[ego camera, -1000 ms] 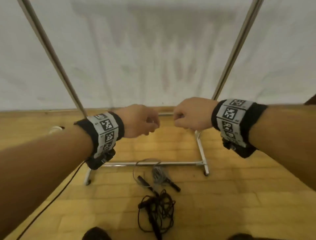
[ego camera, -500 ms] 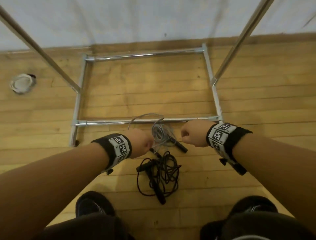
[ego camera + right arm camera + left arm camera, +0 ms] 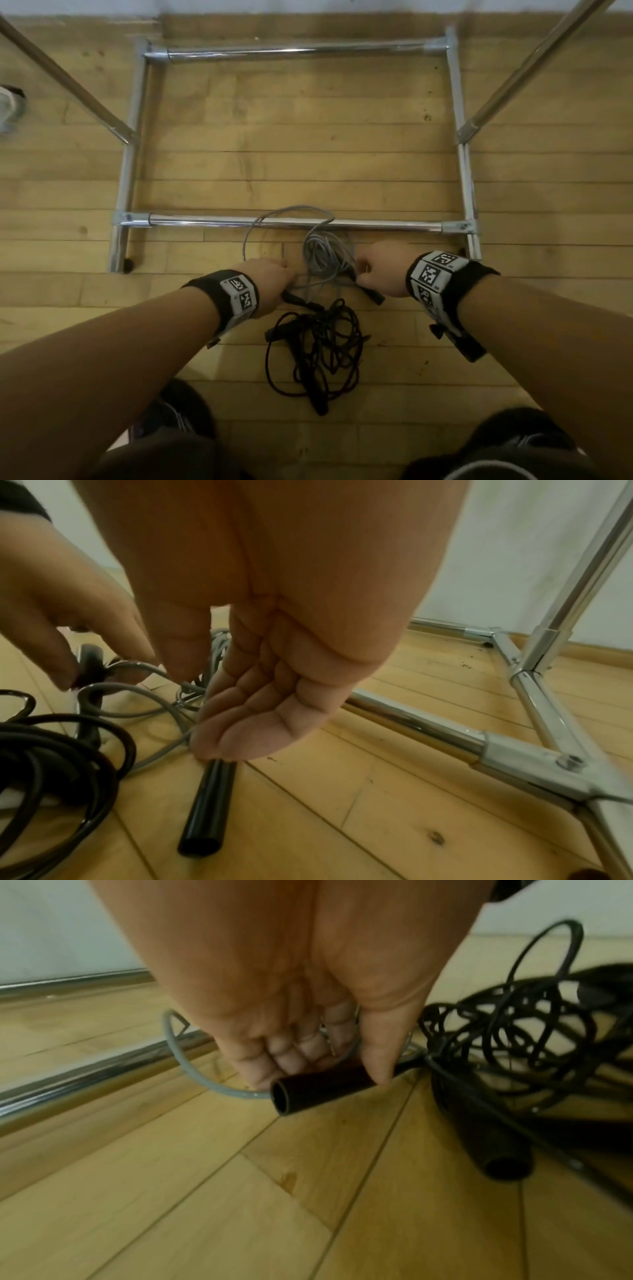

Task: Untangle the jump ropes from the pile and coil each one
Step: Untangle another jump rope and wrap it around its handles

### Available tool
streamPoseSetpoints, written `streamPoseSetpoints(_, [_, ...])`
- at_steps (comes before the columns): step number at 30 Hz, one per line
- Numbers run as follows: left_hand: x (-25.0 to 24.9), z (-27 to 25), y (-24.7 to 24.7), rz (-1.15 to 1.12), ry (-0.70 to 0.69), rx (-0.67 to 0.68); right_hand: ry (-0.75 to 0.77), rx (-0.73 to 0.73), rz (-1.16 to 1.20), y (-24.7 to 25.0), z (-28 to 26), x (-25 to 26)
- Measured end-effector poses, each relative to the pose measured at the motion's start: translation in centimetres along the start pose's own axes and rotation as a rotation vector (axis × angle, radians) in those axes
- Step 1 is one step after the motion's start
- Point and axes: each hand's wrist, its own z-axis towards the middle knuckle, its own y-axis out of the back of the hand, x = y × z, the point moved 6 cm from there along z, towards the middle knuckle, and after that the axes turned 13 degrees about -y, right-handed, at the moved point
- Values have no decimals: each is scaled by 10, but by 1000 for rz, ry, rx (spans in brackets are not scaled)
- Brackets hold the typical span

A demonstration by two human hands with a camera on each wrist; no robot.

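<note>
A grey jump rope [image 3: 320, 251] lies loosely bundled on the wooden floor, one loop crossing the rack's front bar. Just nearer me sits a tangled black jump rope [image 3: 318, 346] with its handles in the pile. My left hand [image 3: 286, 284] pinches one black handle [image 3: 318, 1093] of the grey rope between thumb and fingers, low over the floor. My right hand [image 3: 359, 274] has its fingers [image 3: 253, 723] curled over the top end of the other black handle [image 3: 207, 807], which rests on the floor. The black pile [image 3: 514, 1042] lies right beside my left hand.
A chrome rack base [image 3: 376, 224] frames the floor ahead, with slanted uprights [image 3: 513, 78] at both sides and a white wall behind. A white object [image 3: 8, 106] sits far left. My shoes [image 3: 178, 411] stand just behind the black pile.
My view tilted down from the wall to the floor. Both hands dropped from chest height to the grey rope and took hold of its two black handles.
</note>
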Motion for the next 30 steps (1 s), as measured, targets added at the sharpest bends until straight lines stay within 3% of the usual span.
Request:
streamPoseSetpoints(4, [7,-24,26,-282,-24,-47,32,36,39,5,-8,8])
streamPoseSetpoints(8, [14,-62,85,-875,-44,-332,68,124,352,31,-33,19])
streamPoseSetpoints(12, [-4,-117,157,-1282,-169,-647,146,56,602,87,-84,20])
streamPoseSetpoints(16, [-48,-174,232,-1128,-301,-866,284,-61,728,143,-157,26])
streamPoseSetpoints(20, [-107,-230,287,-1048,-407,-975,392,-352,807,202,-248,37])
streamPoseSetpoints(24, [-147,-292,324,-779,-320,-1110,524,-473,936,232,-333,40])
streamPoseSetpoints(30, [-190,-343,336,-432,-191,-1324,567,-414,1136,229,-389,29])
